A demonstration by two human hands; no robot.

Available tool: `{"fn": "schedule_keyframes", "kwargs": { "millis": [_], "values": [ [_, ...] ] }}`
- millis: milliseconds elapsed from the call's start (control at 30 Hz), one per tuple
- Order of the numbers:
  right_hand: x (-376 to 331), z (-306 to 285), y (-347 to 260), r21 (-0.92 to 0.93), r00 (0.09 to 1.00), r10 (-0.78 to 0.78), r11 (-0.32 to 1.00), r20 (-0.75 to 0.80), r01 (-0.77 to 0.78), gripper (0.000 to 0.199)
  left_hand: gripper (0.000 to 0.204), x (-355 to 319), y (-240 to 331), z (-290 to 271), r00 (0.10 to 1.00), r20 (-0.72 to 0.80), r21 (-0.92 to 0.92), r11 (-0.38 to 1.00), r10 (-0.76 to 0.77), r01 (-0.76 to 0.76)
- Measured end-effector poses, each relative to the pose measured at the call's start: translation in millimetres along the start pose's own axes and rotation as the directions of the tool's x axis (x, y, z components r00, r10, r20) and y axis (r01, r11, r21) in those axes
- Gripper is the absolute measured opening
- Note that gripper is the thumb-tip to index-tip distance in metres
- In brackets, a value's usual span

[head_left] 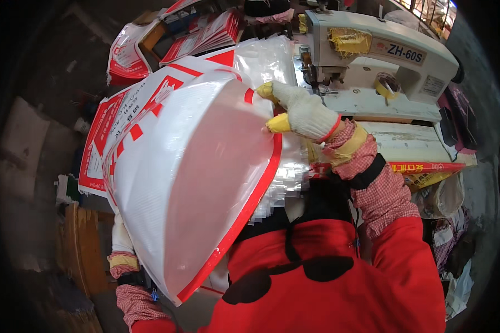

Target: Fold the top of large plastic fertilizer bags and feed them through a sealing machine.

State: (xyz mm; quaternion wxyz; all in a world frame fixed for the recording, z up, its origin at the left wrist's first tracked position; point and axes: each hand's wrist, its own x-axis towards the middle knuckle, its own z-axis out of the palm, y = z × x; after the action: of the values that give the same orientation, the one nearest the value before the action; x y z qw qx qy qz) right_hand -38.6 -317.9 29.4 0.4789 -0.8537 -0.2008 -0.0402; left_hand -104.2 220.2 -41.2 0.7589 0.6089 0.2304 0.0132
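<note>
A white woven sack (155,166) with red printing and a red-edged mouth gapes wide in front of me. My right hand (305,111), in a white knit glove with yellow fingertips, pinches the sack's rim at its upper right. At the lower left my left hand (121,236), also gloved, is against the sack's outer side; its fingers are hidden behind the sack. Beneath and to the right lies a stack of clear plastic liners (269,64). More printed sacks (97,147) lie flat under the open one.
A pale sewing machine (372,55) stands at the back right, with a yellow tape roll (387,86) on its bed. Further printed sacks (205,39) are piled at the back left. A wooden stool (80,250) is at the lower left.
</note>
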Motion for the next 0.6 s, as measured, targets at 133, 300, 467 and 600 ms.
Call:
{"fn": "schedule_keyframes", "kwargs": {
  "millis": [133,300,467,600],
  "values": [
    [-18,4,-15,0.01,0.976,-0.074,0.997,0.205,0.073,0.039,0.028,-10,-10,-23,0.997,0.059,0.058,0.997,0.04,-0.044],
    [-34,5,12,-0.261,0.792,-0.475,0.879,-0.383,0.4,0.019,0.032,-15,-1,-35,0.961,0.227,0.303,0.927,0.155,-0.221],
    [-50,2,54,-0.489,0.723,0.1,0.672,-0.683,-0.555,0.027,0.042,-41,-7,1,0.993,0.12,0.253,0.967,0.009,-0.039],
    [-101,11,39,0.195,0.772,0.541,0.841,-0.335,-0.505,0.038,0.054,-86,-33,9,0.97,0.243,0.254,0.966,-0.017,-0.046]
  ]
}}
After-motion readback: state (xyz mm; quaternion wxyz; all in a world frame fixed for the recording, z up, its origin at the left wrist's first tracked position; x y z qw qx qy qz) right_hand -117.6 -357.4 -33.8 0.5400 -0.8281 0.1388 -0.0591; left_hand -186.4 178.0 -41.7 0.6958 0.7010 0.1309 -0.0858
